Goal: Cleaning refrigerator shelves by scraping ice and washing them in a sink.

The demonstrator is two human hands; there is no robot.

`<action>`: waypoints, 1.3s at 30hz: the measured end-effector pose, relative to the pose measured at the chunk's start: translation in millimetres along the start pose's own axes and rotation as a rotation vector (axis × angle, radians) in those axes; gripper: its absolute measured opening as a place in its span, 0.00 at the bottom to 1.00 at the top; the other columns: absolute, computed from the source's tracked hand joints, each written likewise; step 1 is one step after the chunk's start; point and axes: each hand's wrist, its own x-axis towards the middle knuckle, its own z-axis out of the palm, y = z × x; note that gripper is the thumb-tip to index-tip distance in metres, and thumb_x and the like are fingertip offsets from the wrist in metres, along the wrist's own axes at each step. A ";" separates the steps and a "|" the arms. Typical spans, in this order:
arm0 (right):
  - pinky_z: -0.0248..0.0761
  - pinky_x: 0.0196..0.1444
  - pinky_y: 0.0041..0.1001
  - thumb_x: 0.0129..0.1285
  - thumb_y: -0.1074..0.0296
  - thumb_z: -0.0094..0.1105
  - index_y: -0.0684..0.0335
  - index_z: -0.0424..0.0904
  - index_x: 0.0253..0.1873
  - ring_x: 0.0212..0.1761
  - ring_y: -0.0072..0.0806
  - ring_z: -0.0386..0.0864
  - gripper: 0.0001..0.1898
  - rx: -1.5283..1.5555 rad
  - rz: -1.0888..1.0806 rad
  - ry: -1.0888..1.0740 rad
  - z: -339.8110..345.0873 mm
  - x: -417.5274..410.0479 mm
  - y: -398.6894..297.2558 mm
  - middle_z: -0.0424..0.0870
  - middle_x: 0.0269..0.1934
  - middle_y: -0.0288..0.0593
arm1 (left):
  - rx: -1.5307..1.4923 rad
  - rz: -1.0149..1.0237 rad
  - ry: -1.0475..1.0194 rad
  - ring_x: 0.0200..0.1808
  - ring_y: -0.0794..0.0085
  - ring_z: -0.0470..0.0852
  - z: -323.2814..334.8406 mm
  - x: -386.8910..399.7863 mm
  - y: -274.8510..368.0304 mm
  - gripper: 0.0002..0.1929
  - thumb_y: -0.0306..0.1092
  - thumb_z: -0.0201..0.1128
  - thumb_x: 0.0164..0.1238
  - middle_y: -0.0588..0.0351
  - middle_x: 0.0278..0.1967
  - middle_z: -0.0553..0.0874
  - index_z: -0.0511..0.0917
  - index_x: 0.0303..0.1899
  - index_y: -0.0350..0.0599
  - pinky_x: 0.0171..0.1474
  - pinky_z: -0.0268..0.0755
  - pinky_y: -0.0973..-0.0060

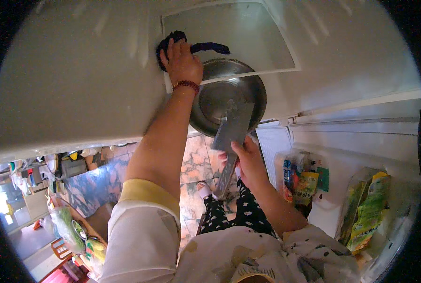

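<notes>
My left hand presses on a bunched dark cloth at the left edge of a white-framed rectangular panel. A strip of the cloth trails to the right over the panel. Below the panel lies a round metal basin, partly crossed by the panel's white edge. In my right hand is the handle of a flat, wide-bladed metal tool; its blade points up over the basin. Whether the blade touches the basin cannot be told.
On the right stands an open white appliance door with packets and a green-yellow bag in its holders. White walls surround the panel. Below is a tiled floor. At lower left, a table holds bagged vegetables.
</notes>
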 end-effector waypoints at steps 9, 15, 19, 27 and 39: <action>0.76 0.27 0.29 0.67 0.67 0.56 0.62 0.70 0.56 0.24 0.27 0.80 0.15 -0.013 0.047 -0.040 -2.8 -13.1 -22.5 0.83 0.37 0.44 | 0.004 -0.019 0.008 0.72 0.59 0.60 -2.7 0.9 0.6 0.19 0.32 0.60 0.57 0.54 0.62 0.74 0.77 0.52 0.43 0.74 0.41 0.47; 0.74 0.25 0.28 0.66 0.70 0.56 0.61 0.70 0.56 0.21 0.25 0.76 0.15 -0.101 -0.092 -0.026 1.7 -18.7 -24.3 0.81 0.35 0.46 | 0.023 -0.023 0.008 0.72 0.60 0.61 -2.4 4.5 -3.2 0.19 0.35 0.59 0.58 0.55 0.62 0.75 0.78 0.53 0.44 0.73 0.42 0.48; 0.71 0.22 0.27 0.66 0.73 0.52 0.60 0.69 0.56 0.19 0.24 0.73 0.15 -0.043 0.011 -0.053 -5.7 -16.1 -35.4 0.80 0.33 0.45 | 0.016 -0.038 0.005 0.72 0.61 0.61 -3.1 7.6 -2.9 0.21 0.37 0.59 0.59 0.55 0.62 0.75 0.77 0.54 0.44 0.74 0.42 0.49; 0.68 0.17 0.24 0.68 0.68 0.52 0.59 0.68 0.51 0.17 0.22 0.73 0.09 -0.239 -0.022 -0.125 -19.7 -32.9 -30.4 0.77 0.24 0.36 | -0.058 -0.042 -0.033 0.72 0.60 0.61 -10.5 -1.8 -0.9 0.19 0.35 0.59 0.58 0.54 0.61 0.75 0.78 0.52 0.43 0.74 0.41 0.50; 0.64 0.19 0.21 0.72 0.56 0.50 0.58 0.72 0.44 0.18 0.21 0.69 0.11 0.006 -0.097 -0.159 10.8 26.9 -135.3 0.75 0.24 0.37 | -0.030 -0.043 -0.002 0.71 0.59 0.62 -9.7 4.7 0.0 0.17 0.34 0.59 0.57 0.54 0.61 0.76 0.78 0.49 0.43 0.74 0.43 0.49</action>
